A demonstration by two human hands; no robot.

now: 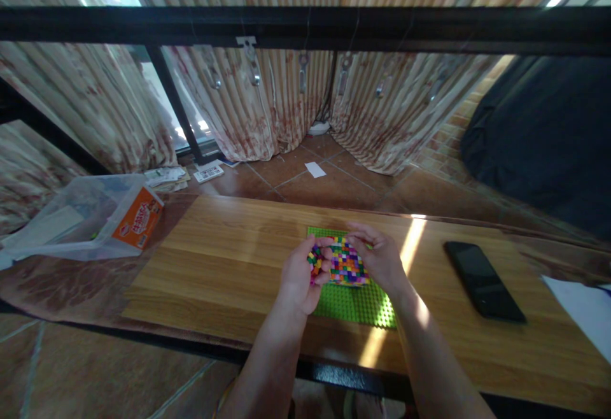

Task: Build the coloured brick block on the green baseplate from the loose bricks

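A green studded baseplate (353,307) lies on the wooden board. On it stands a block built of many small multicoloured toy bricks (347,261). My left hand (305,272) is cupped at the block's left side, its fingers curled round a handful of loose small toy bricks (315,263) in mixed colours. Over the block's far right corner is my right hand (377,256), thumb and index finger close together near the top of the block. Whatever may be between those fingertips is too small to make out.
A black phone (484,281) lies to the right, with white paper (580,311) beyond it. At the far left sits a clear plastic bin (95,215) with an orange label. A dark metal bar (305,27) crosses above the board. Curtains (277,107) hang behind.
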